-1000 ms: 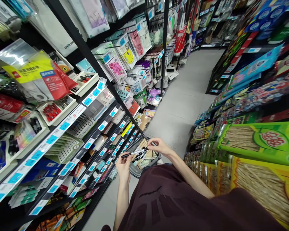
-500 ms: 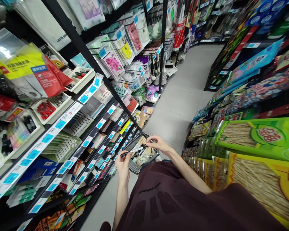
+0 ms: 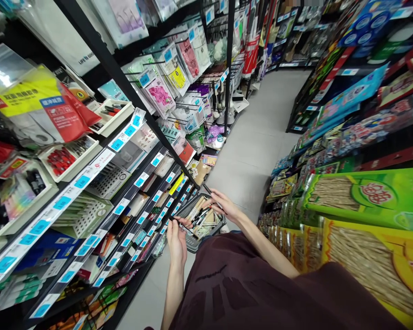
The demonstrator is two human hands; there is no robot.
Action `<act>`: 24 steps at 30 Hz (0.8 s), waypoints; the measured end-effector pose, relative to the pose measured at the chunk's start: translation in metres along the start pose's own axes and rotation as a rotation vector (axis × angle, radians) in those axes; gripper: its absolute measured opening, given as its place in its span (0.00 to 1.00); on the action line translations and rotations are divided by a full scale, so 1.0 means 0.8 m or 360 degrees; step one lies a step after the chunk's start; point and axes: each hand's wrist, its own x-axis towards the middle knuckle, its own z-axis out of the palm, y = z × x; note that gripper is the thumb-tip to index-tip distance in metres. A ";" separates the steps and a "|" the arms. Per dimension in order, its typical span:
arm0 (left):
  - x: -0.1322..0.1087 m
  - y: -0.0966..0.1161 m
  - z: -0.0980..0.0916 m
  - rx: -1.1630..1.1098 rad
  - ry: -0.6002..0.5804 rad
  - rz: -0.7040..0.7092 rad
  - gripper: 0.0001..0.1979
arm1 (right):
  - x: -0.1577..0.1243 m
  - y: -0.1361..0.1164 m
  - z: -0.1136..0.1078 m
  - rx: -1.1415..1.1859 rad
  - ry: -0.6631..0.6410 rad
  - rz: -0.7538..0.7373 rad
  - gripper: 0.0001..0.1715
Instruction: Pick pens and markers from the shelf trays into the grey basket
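Observation:
My left hand (image 3: pixel 177 240) is closed around a black marker (image 3: pixel 181 224), held low over the near left side of a grey basket (image 3: pixel 192 245). Across from it, my right hand (image 3: pixel 225 205) is at the basket's far right side. Its fingers are bent round a slim dark thing like a pen (image 3: pixel 207 188), whose kind is hard to make out. Pale sticks and several black-and-white markers lie loose in the basket (image 3: pixel 221 225), below and between my hands. My fingers cover part of what each hand holds.
On the left, a shelf with price tags bears white trays of red pens (image 3: pixel 60 160) and black markers (image 3: pixel 36 181). Bagged goods (image 3: pixel 161 96) hang on hooks beyond. Green and yellow snack packets (image 3: pixel 351 195) line the right shelf. A grey floor aisle (image 3: pixel 253 142) runs between.
Both hands held a black-and-white marker between them over the basket; now they are further apart. My left hand has tilted, and my right hand has turned with its fingers pointing up and left.

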 end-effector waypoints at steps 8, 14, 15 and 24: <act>-0.016 -0.015 0.017 -0.0036 -0.0151 -0.0245 0.14 | 0.010 0.010 -0.006 0.0187 -0.0016 -0.0047 0.17; -0.017 -0.017 0.016 0.0015 -0.0214 -0.0278 0.13 | 0.011 0.015 -0.010 0.0296 0.0027 -0.0030 0.16; -0.017 -0.018 0.014 0.0024 -0.0215 -0.0281 0.13 | 0.010 0.014 -0.009 0.0281 0.0042 -0.0035 0.15; -0.012 -0.029 0.007 0.0109 -0.0248 -0.0335 0.15 | 0.013 0.012 -0.006 0.0326 0.0376 -0.0116 0.10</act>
